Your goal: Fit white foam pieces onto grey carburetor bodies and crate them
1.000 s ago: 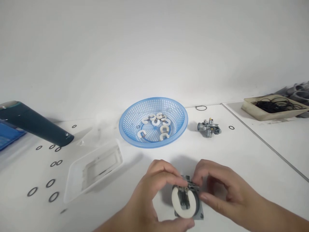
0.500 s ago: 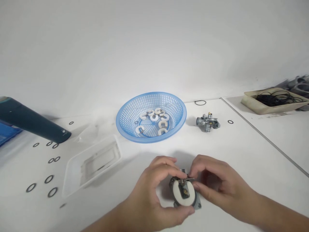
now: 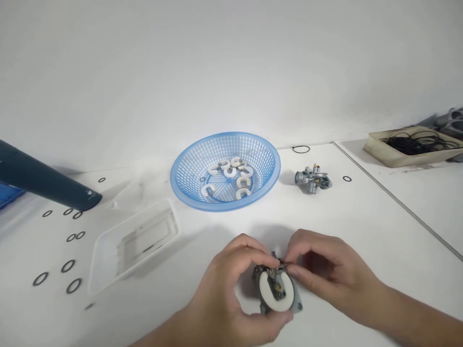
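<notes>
A grey metal carburetor (image 3: 297, 304) is held over the white table, its open side with a white U-shaped float (image 3: 267, 295) turned up toward me. My left hand (image 3: 238, 289) grips it, thumb at the near edge and index fingertip at the far edge by the float's hinge. My right hand (image 3: 325, 274) pinches a thin metal pin (image 3: 284, 265) between thumb and index finger, right at the hinge. The pin's far end is hidden by the fingertips. Brass parts (image 3: 278, 288) show inside the float's opening.
Beyond my hands sits a blue basket (image 3: 181, 197) holding several white floats. A second carburetor (image 3: 313, 179) lies to its right. On the left are a white tray (image 3: 99, 265), several black rings (image 3: 74, 285) and a dark cylinder (image 3: 54, 178). A box (image 3: 383, 156) of black rings stands far right.
My right hand has turned slightly, and the pin now lies closer in to the hinge, with less of it showing. The view has shifted a little; both grips stay the same.
</notes>
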The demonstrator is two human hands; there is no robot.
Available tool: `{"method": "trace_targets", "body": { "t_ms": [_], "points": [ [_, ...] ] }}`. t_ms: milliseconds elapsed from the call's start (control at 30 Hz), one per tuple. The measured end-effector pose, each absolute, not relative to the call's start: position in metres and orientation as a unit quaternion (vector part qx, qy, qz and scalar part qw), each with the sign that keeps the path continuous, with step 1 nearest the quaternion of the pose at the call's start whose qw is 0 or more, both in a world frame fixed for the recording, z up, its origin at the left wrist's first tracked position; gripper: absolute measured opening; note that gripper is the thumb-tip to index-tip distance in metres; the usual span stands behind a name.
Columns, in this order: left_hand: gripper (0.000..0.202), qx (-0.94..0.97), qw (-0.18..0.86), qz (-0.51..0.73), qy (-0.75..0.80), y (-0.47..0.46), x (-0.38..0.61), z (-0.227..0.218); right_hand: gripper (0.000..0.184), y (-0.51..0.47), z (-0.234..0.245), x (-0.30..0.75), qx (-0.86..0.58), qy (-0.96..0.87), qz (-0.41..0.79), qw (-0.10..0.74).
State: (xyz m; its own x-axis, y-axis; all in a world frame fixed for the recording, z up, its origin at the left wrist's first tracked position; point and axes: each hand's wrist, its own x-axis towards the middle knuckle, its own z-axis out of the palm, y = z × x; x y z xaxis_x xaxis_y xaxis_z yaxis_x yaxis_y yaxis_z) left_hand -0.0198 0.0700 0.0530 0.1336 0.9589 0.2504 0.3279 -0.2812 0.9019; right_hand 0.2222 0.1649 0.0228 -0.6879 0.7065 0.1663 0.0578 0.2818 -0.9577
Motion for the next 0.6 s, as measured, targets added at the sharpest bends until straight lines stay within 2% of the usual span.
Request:
{"method": "trace_targets", "body": {
  "t_ms": [433, 600],
  "points": [
    [0.069, 0.657, 0.307, 0.48, 0.494, 0.0662, -0.0137, 0.0518, 0.005, 0.1666, 0.0234, 0.2225, -0.226, -0.763, 0.524, 0.304],
    [0.07, 0.645, 0.337, 0.472, 0.498, 0.0651, -0.0179, 0.0492, 0.008, 0.1652, 0.0272, 0.2226, -0.234, -0.76, 0.529, 0.297]
  ]
}}
